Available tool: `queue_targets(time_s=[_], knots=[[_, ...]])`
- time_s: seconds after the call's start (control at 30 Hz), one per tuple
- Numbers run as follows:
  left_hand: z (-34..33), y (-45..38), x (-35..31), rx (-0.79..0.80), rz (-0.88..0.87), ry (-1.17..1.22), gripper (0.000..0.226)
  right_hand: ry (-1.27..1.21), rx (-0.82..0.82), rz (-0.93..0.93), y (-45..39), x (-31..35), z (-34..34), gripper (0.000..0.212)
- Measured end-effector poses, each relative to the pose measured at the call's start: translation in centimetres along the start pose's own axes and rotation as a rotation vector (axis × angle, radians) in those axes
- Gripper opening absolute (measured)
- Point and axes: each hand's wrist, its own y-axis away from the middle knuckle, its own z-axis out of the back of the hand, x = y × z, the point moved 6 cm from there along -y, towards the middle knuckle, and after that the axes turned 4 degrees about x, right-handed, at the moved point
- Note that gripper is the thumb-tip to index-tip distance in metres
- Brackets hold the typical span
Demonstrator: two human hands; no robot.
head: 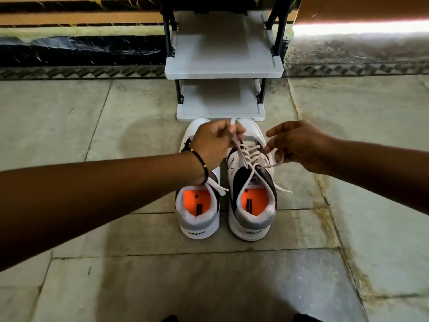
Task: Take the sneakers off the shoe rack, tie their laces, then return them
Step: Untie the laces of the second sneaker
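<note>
Worn stone floor slabs (232,275), pale grey-green and crossed by dark joint lines, spread out below and to both sides of the fingers. A rust-brown stain (325,219) trails along one joint to the right of the fingers. Beyond the fingers, a patterned border strip (81,72) of dark diamond shapes runs across the floor, backed by a black skirting band (76,51) and a striped orange-and-black wall (76,12). A bright strip of daylight (359,27) glares at upper right.

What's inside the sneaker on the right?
An orange insole with a dark printed label shows at the heel of the right sneaker. Farther forward, the tongue and laces cover the inside.
</note>
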Motion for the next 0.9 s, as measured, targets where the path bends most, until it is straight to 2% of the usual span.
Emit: queue_targets(time_s=[0.13,0.27,0.33,0.43,0.57,0.7,0.8,0.9], knots=[[-0.2,-0.4,-3.0,0.054,-0.224,-0.152,0.018,0.157,0.069,0.041,0.2,0.3,-1.3,0.021],[-0.3,-0.2,-4.7,0.055,-0.434,-0.343,0.018,0.198,0.316,0.255,1.6,2.4,-4.0,0.017],[-0.4,-0.1,-4.6,0.092,-0.394,-0.389,0.023,0.276,0.361,0.334,2.3,3.3,-4.4,0.008],[-0.2,0.1,-3.9,0.121,-0.314,-0.406,0.039,0.454,0.293,0.461,2.7,4.7,-3.8,0.016],[-0.3,0.3,-3.4,0.146,-0.306,-0.537,0.028,0.529,0.222,0.567,3.2,6.0,-2.6,0.017],[-0.6,-0.2,-2.2,0.221,-0.089,-0.33,0.027,0.543,0.153,0.589,3.2,6.5,-1.9,0.014],[-1.2,-0.1,-1.3,0.339,0.063,-0.126,0.025,0.501,0.108,0.574,2.8,6.6,-1.4,0.015],[-1.9,0.3,-1.2,0.441,0.068,-0.152,0.019,0.452,0.103,0.548,2.5,6.5,-0.8,0.013]])
